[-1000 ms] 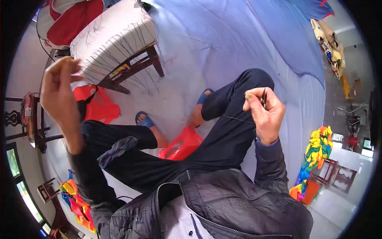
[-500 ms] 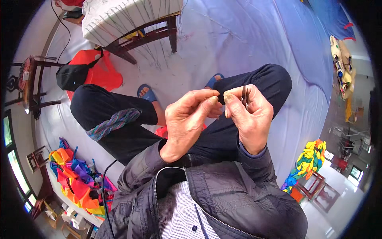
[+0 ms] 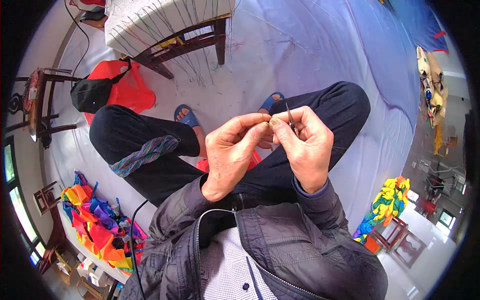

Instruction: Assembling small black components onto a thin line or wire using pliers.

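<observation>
Above my lap, the thumb and forefinger of my left hand [image 3: 231, 152] are pinched together. Whatever fine thing they hold, perhaps thread, is too small to make out. My right hand [image 3: 306, 150] is closed too, its thumb and forefinger meeting the left fingertips. Tucked among its fingers is a small dark pair of scissors [image 3: 291, 121], the points sticking up past the knuckles; its handle end is hidden in the hand. Across my left thigh lies a twisted hank of multicoloured thread [image 3: 145, 156].
Ahead stands a white-topped wooden frame [image 3: 150, 27] with many dark threads hanging over its edge. A red plastic stool [image 3: 135, 92] with a black bag [image 3: 92, 95] is at left. Bright fabric pieces [image 3: 97, 225] lie lower left; a colourful bundle [image 3: 387, 205] sits lower right.
My right hand has moved left, bringing its fingertips against the left ones. The scissors in it have tilted, with their points now leaning left. My left hand has barely shifted.
</observation>
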Motion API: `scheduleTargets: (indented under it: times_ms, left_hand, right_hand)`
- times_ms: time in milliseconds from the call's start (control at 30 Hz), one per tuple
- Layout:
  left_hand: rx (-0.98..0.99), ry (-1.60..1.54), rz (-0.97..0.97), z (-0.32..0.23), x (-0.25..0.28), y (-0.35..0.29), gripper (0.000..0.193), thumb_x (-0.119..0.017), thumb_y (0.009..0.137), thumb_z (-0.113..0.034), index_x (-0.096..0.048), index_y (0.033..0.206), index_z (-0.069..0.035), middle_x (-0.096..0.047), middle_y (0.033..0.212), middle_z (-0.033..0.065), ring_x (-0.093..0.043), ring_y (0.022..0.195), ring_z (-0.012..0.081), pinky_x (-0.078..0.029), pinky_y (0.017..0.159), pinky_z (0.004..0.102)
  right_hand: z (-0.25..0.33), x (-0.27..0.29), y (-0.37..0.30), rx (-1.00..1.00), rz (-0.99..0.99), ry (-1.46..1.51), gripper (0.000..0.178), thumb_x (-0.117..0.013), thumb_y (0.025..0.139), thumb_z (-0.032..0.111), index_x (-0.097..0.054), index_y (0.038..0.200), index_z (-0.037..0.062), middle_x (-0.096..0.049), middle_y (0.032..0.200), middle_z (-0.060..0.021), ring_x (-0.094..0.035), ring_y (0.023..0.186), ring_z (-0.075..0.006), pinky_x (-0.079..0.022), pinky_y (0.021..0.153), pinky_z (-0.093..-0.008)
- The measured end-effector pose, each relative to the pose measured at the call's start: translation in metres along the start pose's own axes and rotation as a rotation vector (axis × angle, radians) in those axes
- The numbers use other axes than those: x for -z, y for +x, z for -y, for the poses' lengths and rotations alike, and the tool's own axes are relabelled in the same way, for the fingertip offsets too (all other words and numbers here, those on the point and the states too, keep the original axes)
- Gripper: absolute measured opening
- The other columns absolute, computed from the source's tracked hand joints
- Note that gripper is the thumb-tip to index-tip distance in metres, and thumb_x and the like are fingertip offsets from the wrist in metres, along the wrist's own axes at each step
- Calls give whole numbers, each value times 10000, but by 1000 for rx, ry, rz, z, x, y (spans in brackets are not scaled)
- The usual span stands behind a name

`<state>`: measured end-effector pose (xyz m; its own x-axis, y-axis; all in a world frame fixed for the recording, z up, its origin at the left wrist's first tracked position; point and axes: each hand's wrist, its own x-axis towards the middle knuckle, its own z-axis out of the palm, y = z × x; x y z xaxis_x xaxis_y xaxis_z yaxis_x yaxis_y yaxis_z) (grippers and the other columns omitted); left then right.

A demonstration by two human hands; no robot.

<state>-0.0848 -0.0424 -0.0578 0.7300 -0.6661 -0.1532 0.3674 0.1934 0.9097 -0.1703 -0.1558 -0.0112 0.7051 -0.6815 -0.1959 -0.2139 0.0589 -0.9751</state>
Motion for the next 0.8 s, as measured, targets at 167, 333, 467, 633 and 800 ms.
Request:
scheduleTargets:
  times_ms: [167,333,467,633,800]
  left_hand:
    - [5,21,-1,3,1,-1,177,-647,978,-2,-692,1135,67,-746,969,127,-725,822,168,-604,736,279]
    - [85,-61,13,-5,3,-1,182,-648,989,-38,-693,1133,65,-746,952,131,-726,807,173,-601,707,274]
    - [159,-114,20,-11,7,2,187,-633,1001,-66,-680,1126,64,-742,969,143,-722,818,185,-598,714,301]
    - [218,-176,45,-12,8,0,202,-649,999,-88,-695,1117,70,-743,953,139,-728,829,188,-609,674,303]
    - [251,-221,66,-12,8,-1,205,-655,995,-90,-695,1114,72,-742,966,144,-728,823,186,-612,640,307]
  right_hand:
    - [-5,2,-2,43,-29,-68,68,-701,943,5,-652,973,-31,-681,873,-31,-603,739,-52,-497,663,-197]
    - [-8,6,-4,157,-22,-261,96,-727,917,-3,-661,984,-20,-694,873,-20,-618,734,-49,-498,642,-206]
    - [-11,9,-3,385,-25,-474,164,-754,860,-33,-667,996,-9,-700,849,-43,-634,696,-71,-498,616,-219]
    - [-13,11,0,647,-10,-585,306,-739,729,-113,-678,1005,3,-694,828,-85,-646,633,-140,-499,566,-247]
    - [-12,14,-1,736,25,-623,451,-651,613,-182,-685,1020,6,-697,833,-80,-642,611,-171,-494,516,-266]
